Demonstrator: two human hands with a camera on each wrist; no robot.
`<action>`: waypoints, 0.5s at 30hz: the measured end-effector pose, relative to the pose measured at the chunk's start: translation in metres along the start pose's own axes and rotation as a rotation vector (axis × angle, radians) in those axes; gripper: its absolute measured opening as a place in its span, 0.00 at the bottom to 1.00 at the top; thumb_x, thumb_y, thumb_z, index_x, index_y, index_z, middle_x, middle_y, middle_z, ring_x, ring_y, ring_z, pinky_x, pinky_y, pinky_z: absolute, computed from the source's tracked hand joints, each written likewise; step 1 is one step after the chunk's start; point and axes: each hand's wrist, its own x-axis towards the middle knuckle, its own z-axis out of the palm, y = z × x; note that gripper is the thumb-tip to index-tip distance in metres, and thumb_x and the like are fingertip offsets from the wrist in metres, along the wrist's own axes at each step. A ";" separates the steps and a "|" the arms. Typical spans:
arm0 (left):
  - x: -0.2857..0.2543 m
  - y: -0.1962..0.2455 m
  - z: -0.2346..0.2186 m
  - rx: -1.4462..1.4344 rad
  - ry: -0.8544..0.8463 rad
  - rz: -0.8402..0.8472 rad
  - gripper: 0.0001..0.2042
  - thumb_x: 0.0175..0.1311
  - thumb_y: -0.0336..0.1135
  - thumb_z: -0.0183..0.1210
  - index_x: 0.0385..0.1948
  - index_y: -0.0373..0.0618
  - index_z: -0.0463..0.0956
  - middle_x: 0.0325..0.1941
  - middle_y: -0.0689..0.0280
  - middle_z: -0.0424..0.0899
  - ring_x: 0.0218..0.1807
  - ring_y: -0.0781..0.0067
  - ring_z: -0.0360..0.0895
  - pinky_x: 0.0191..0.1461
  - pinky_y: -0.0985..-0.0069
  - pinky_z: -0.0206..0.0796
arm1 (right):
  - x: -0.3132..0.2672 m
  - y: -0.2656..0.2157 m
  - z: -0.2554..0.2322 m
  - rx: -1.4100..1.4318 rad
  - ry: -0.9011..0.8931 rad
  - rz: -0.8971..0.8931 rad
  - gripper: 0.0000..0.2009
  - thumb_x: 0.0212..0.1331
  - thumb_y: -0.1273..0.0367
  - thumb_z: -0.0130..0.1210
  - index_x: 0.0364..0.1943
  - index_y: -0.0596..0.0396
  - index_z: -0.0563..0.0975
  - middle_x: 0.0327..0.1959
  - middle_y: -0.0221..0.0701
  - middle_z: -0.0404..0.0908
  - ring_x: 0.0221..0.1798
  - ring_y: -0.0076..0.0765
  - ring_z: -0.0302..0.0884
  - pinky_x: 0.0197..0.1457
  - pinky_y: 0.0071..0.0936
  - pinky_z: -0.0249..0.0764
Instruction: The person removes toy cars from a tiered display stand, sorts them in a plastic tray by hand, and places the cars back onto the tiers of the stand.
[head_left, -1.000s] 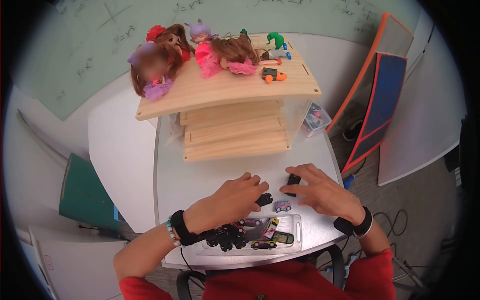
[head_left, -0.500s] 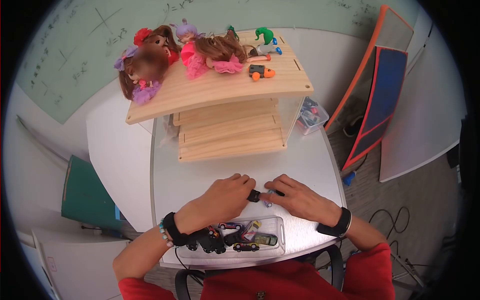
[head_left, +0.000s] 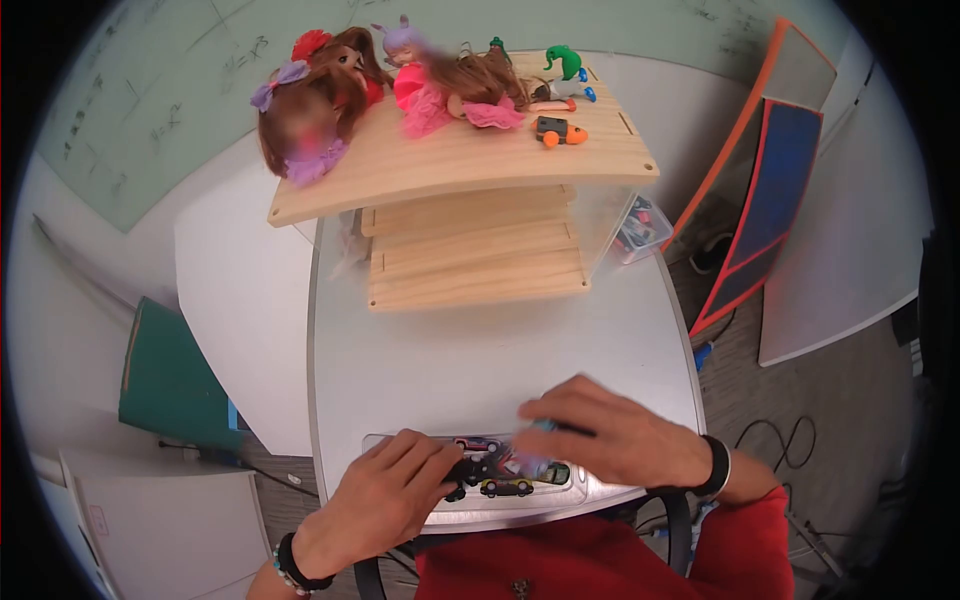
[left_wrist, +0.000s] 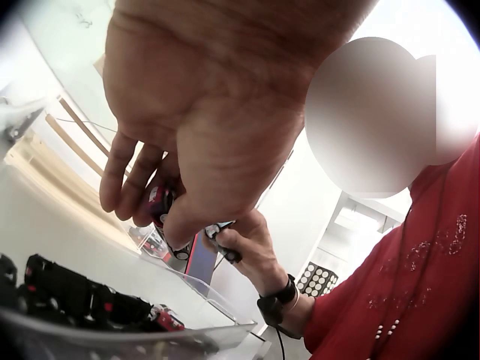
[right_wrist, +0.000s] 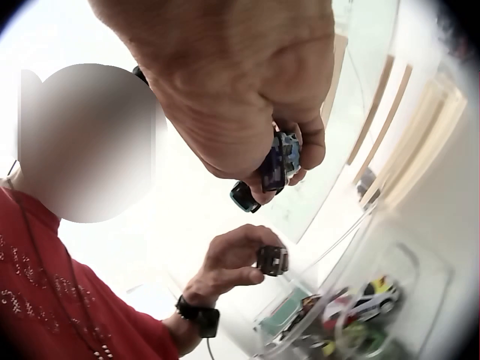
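Over the clear plastic tray (head_left: 586,490), my left hand (head_left: 395,485) pinches a small dark toy car (right_wrist: 272,260) between thumb and fingers. My right hand (head_left: 625,435), above the tray's right part, grips a blue-and-purple toy car (right_wrist: 281,161) along with a black toy car (right_wrist: 244,196). Inside the tray lie several more toy cars, among them a yellow-and-black car (head_left: 507,488) and a green car (head_left: 556,474). Black toy cars (left_wrist: 86,296) are bunched at its left side, partly hidden by my left hand in the head view.
A wooden shelf unit (head_left: 480,275) stands at the table's back, with dolls (head_left: 320,120), a green elephant figure (head_left: 563,62) and an orange-and-black toy (head_left: 558,131) on top. A clear box (head_left: 642,230) of small items is beside it. The chair's armrest (head_left: 680,530) borders the table front.
Both hands have come back from mid-table to the tray, carrying the toy cars. The cars that were on the table are now in my hands, and the tray is partly covered.
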 end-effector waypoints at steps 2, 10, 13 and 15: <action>-0.012 0.000 0.008 -0.021 -0.027 -0.019 0.25 0.61 0.30 0.80 0.61 0.39 0.84 0.59 0.56 0.88 0.62 0.48 0.86 0.64 0.55 0.83 | 0.003 -0.008 0.016 0.043 -0.125 -0.054 0.27 0.68 0.71 0.69 0.72 0.55 0.82 0.71 0.46 0.81 0.72 0.53 0.81 0.72 0.47 0.83; -0.039 -0.028 0.040 0.098 0.171 -0.217 0.26 0.62 0.28 0.80 0.63 0.39 0.84 0.73 0.52 0.82 0.74 0.38 0.77 0.77 0.47 0.75 | -0.001 -0.009 0.036 -0.118 -0.184 0.023 0.23 0.71 0.63 0.72 0.68 0.49 0.84 0.70 0.37 0.84 0.72 0.47 0.81 0.70 0.45 0.81; -0.041 -0.043 0.055 -0.117 0.270 -0.290 0.21 0.66 0.21 0.73 0.62 0.40 0.85 0.69 0.52 0.84 0.71 0.40 0.80 0.75 0.50 0.75 | -0.007 -0.006 0.033 -0.135 -0.265 0.012 0.24 0.66 0.69 0.70 0.67 0.51 0.84 0.68 0.37 0.84 0.70 0.47 0.82 0.68 0.44 0.83; -0.038 -0.049 0.060 -0.230 0.319 -0.309 0.20 0.68 0.17 0.69 0.61 0.40 0.86 0.66 0.52 0.86 0.68 0.42 0.82 0.73 0.52 0.77 | -0.003 -0.011 0.032 -0.164 -0.299 -0.006 0.26 0.61 0.73 0.67 0.66 0.53 0.84 0.66 0.36 0.84 0.66 0.46 0.84 0.63 0.42 0.86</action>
